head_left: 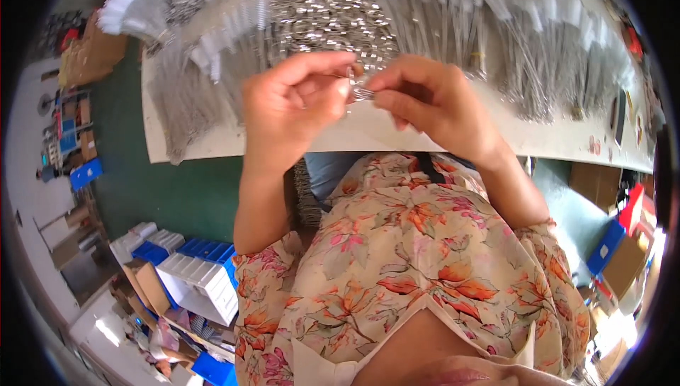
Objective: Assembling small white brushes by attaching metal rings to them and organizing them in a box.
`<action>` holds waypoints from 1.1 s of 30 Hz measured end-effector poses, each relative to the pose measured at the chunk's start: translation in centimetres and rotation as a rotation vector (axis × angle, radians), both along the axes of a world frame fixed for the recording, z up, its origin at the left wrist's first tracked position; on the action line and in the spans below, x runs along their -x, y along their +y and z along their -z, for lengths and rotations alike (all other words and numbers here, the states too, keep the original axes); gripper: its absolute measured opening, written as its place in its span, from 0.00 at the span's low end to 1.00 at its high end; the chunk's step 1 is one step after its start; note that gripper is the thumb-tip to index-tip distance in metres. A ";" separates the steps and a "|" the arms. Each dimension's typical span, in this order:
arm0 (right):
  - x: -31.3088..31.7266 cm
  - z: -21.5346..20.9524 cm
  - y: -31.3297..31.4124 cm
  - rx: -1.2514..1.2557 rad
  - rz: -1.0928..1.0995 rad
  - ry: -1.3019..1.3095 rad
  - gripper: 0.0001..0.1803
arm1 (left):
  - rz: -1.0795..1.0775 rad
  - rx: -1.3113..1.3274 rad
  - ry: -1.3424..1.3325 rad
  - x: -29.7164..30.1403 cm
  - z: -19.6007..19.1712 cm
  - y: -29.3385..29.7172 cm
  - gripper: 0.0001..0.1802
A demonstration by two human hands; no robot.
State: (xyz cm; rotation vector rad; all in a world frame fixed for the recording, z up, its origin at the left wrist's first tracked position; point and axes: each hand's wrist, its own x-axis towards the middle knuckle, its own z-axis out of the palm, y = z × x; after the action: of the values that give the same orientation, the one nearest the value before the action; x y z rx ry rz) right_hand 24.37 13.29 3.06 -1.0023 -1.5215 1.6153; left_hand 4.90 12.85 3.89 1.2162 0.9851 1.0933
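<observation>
While pinched between both hands above the surface (212, 142): small metal ring (360, 91), left grip (301, 106) and right grip (425, 99) closed on it; fitting step, steady fingertip alignment needed next.

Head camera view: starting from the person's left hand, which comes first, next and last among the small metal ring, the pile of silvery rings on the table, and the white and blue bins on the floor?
From the left hand:
1. Small metal ring, pinched at its fingertips, shared with the right hand.
2. Pile of silvery rings, just beyond on the table.
3. White and blue bins, lower left on the floor.
</observation>
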 end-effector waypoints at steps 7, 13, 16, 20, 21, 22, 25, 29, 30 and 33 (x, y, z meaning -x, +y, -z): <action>-0.7 7.3 -3.0 -0.853 0.113 -0.741 0.09 | -0.197 -0.160 0.748 7.1 2.5 1.8 0.19; -0.1 7.9 -3.4 -1.065 0.113 -0.714 0.13 | -0.553 -0.287 1.492 24.4 5.9 5.0 0.12; 0.3 8.1 -3.2 -1.082 0.154 -0.647 0.14 | -0.476 -0.057 1.480 27.0 8.2 5.9 0.13; -1.0 8.0 -2.9 -1.072 0.103 -0.562 0.14 | -0.480 -0.051 1.421 27.4 6.6 4.5 0.10; -1.6 7.3 -2.6 -1.070 0.143 -0.568 0.14 | -0.503 -0.028 1.363 27.1 6.2 4.4 0.10; -1.8 6.5 -2.3 -1.073 0.180 -0.567 0.14 | -0.496 -0.036 1.357 26.9 5.9 4.3 0.10; -3.1 5.9 -1.1 -1.044 0.242 -0.572 0.11 | -0.793 -0.271 1.144 23.8 4.1 4.6 0.09; -4.1 5.5 0.8 -0.928 0.304 -0.617 0.06 | -0.657 -0.142 0.975 14.8 2.8 5.6 0.11; -4.2 5.3 1.1 -0.900 0.314 -0.607 0.05 | -0.432 -0.118 1.232 13.7 3.8 6.0 0.11; -4.8 4.4 2.1 -0.845 0.361 -0.594 0.05 | -0.215 -0.224 1.436 13.5 7.9 6.1 0.14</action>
State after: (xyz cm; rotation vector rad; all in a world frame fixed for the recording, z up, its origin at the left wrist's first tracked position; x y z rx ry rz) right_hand 29.21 15.39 -1.35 -1.1863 -1.9864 0.3235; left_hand -8.63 18.95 -4.05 2.1560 2.1091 0.3220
